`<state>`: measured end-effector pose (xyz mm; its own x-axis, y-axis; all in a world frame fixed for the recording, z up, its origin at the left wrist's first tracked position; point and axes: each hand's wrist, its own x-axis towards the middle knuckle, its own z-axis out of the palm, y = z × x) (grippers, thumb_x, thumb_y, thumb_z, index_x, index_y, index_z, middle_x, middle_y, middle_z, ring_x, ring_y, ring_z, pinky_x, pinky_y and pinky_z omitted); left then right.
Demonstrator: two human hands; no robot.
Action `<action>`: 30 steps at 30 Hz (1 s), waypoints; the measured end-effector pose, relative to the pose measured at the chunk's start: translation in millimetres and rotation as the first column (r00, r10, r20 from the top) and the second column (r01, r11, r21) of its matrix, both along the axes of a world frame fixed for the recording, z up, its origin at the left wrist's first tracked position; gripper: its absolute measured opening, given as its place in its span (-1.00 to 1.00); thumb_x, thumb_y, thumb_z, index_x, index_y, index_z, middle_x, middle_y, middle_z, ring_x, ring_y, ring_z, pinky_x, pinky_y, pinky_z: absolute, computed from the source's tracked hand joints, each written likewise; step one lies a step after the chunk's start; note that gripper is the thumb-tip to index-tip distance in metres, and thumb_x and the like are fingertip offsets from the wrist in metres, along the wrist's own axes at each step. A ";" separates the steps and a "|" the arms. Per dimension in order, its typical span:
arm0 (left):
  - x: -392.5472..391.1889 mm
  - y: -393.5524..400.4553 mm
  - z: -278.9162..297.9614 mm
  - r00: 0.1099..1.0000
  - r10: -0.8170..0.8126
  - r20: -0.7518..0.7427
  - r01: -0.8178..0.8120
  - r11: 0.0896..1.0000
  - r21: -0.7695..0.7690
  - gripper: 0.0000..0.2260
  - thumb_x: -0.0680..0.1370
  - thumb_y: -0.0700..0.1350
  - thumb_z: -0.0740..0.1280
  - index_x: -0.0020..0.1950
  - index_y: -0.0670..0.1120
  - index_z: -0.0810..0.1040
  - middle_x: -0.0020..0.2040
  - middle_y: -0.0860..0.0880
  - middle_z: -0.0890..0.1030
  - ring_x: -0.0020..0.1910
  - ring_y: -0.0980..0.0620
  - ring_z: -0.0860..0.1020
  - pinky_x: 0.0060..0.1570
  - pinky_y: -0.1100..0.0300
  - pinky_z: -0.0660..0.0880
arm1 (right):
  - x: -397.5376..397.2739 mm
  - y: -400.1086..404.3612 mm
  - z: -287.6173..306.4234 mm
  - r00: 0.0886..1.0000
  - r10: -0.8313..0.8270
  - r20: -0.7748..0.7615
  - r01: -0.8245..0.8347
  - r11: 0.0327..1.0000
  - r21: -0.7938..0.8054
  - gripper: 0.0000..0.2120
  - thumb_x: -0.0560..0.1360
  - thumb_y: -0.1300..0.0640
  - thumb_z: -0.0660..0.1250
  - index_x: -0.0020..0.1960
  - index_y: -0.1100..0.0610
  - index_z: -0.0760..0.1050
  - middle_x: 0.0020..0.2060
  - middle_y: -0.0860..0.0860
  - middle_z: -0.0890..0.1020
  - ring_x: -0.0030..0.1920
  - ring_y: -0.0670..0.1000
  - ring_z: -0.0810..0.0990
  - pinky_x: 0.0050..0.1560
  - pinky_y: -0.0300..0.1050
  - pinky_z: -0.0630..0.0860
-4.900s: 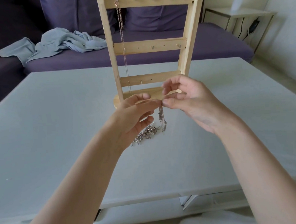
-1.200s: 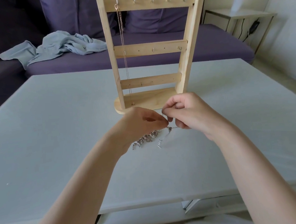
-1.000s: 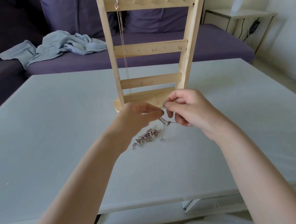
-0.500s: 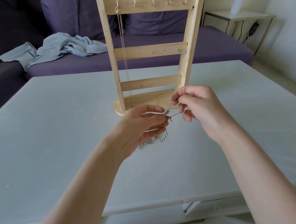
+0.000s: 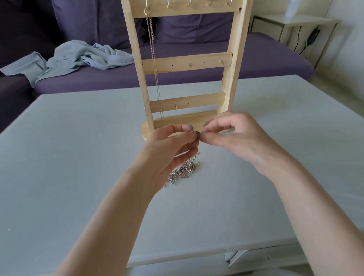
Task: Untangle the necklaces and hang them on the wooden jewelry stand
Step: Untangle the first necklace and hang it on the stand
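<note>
A wooden jewelry stand [image 5: 187, 63] with three hook rails stands upright on the grey table [image 5: 70, 156]. One thin rose-gold necklace [image 5: 154, 60] hangs from the top rail's leftmost hook. A tangle of silver necklaces [image 5: 184, 170] lies on the table just in front of the stand's base. My left hand [image 5: 171, 149] and my right hand [image 5: 235, 138] meet above it, both pinching a small knot of the silver chain between thumb and fingertips. A strand hangs from the pinch down to the heap.
A purple sofa [image 5: 192, 57] runs behind the table, with a crumpled pale blue cloth [image 5: 74, 59] on its seat. A white side table [image 5: 298, 28] with a cable stands at the back right. The table's near edge is below my forearms.
My hands were slightly apart with a short strand stretched between them; now they have come together on the knot. Most of the silver tangle stays on the table.
</note>
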<state>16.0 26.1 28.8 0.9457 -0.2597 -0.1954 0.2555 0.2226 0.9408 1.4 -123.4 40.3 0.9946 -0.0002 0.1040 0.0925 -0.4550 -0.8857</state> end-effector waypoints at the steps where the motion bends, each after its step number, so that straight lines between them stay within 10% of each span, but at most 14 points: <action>1: 0.0 0.3 0.2 1.000 -0.004 0.012 0.003 1.000 0.012 -0.90 0.52 -0.32 0.32 -0.13 -0.14 0.50 -0.30 -0.03 0.57 -0.31 0.09 0.55 -0.22 0.29 0.58 | 0.2 -0.2 -0.2 1.000 0.001 0.000 -0.001 1.000 0.005 -0.85 0.38 0.14 0.48 -0.31 0.00 0.56 -0.06 -0.01 0.59 0.03 -0.04 0.53 -0.11 -0.44 0.36; 11: 1.6 5.5 4.8 0.966 0.063 0.249 -0.142 0.939 0.314 -0.88 0.50 -0.27 0.37 -0.17 -0.07 0.53 -0.23 0.00 0.53 -0.25 0.14 0.51 -0.13 0.27 0.55 | 2.1 -0.3 -3.1 0.997 0.003 -0.072 0.001 0.998 0.055 -0.92 0.40 0.18 0.41 -0.27 0.13 0.58 -0.28 0.08 0.52 -0.22 0.00 0.43 -0.11 -0.09 0.35; 23: 0.3 4.9 4.2 0.993 -0.034 0.113 0.001 0.961 0.275 -0.89 0.48 -0.22 0.40 -0.05 -0.07 0.51 -0.29 0.05 0.61 -0.33 0.18 0.50 -0.24 0.30 0.49 | 1.3 3.0 -0.4 0.998 0.062 -0.001 -0.062 0.998 -0.011 -0.83 0.40 0.20 0.41 -0.33 0.04 0.52 -0.23 -0.05 0.54 -0.28 -0.20 0.45 -0.17 -0.32 0.35; 30: 0.2 3.0 5.3 0.991 -0.021 0.131 -0.015 0.965 0.263 -0.84 0.46 -0.30 0.38 -0.05 -0.09 0.49 -0.23 -0.03 0.57 -0.37 0.18 0.47 -0.29 0.35 0.49 | 0.6 2.1 0.5 0.995 0.092 -0.035 -0.092 0.996 -0.016 -0.87 0.41 0.19 0.38 -0.31 0.06 0.54 -0.34 -0.13 0.54 -0.29 -0.18 0.47 -0.05 -0.13 0.43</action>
